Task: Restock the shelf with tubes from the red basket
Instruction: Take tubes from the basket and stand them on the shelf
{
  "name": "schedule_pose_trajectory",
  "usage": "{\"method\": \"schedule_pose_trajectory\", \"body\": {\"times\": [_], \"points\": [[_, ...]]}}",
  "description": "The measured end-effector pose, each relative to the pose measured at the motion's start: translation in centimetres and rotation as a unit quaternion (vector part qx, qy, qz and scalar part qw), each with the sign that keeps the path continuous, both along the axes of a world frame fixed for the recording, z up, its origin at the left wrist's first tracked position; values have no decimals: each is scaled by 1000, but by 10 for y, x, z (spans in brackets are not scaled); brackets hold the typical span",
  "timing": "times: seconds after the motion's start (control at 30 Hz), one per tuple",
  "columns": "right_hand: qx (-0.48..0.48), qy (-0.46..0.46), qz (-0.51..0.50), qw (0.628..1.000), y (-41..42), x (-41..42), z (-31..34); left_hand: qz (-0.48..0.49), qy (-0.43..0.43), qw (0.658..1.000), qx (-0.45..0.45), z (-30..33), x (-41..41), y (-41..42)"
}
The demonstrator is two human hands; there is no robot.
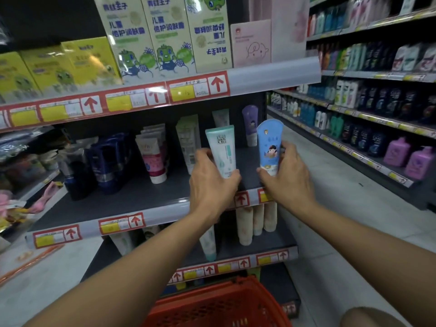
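My left hand (210, 182) grips a white and teal tube (223, 149) upright by its lower part, over the front of the middle shelf (113, 201). Beside it, my right hand (287, 178) holds a blue tube (270, 145) with a cartoon child on it, also upright, cap end down. Both tubes hover above the shelf's right front corner. The red basket (217, 303) sits on the floor below, at the bottom edge of the view; its contents are not visible.
Standing on the middle shelf are a pink and white tube (152, 156), pale green tubes (188, 142), a purple tube (250, 125) and dark blue bottles (108, 161). Boxes fill the top shelf (271, 74). Tubes stand on the lower shelf (254, 223). An aisle of bottles runs along the right.
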State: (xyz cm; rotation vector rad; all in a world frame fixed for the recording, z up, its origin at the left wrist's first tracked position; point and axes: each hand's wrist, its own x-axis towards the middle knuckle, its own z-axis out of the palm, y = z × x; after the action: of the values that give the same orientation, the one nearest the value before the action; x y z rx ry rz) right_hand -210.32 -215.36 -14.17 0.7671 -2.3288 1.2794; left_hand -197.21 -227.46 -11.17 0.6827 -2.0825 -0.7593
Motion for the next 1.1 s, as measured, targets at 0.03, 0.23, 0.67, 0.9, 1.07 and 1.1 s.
{"method": "schedule_pose_trajectory", "body": {"times": [0.03, 0.23, 0.67, 0.9, 1.07, 1.1], "points": [[2, 1, -2, 1000, -3, -6, 1, 1, 1, 1000, 0, 2, -7, -3], [15, -3, -9, 1000, -18, -32, -10, 16, -3, 1000, 10, -7, -46, -19], [49, 30, -56, 997, -11, -32, -25, 76, -61, 995, 4, -30, -53, -18], [183, 4, -53, 982, -19, -48, -15, 96, -153, 983, 24, -21, -67, -24], [231, -77, -35, 969, -35, -64, 4, 106, -179, 977, 37, -17, -91, -40], [236, -85, -35, 967, -40, -68, 7, 108, -179, 977, 40, -17, -97, -43]]}}
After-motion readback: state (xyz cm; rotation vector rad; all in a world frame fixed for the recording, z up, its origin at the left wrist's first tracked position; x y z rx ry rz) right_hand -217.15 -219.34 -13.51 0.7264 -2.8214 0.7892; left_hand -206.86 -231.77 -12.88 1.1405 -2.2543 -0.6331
